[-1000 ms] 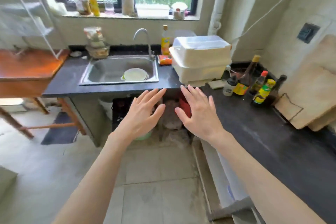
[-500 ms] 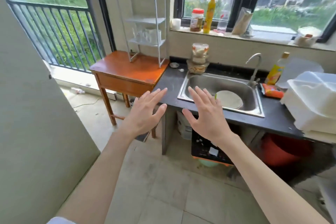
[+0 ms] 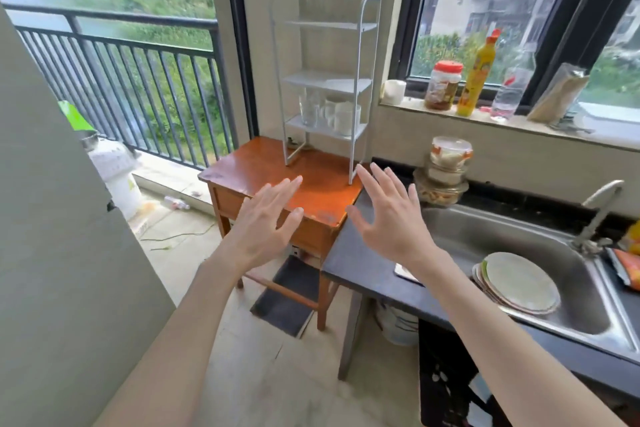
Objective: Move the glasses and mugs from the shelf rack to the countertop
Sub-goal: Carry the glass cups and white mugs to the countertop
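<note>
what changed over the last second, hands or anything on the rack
The view swung left from the sink and came nearer the rack on the wooden table. Both hands, left and right, stayed open and empty, held out in front; nothing was grasped or let go. The glass and mugs sit untouched on the lowest shelf, and the plates lie in the sink as before.

Our bare left hand (image 3: pixel 266 218) extended forward, palm down, fingers spread, our bare right hand (image 3: pixel 389 218) likewise, both empty, forearms outstretched
</note>
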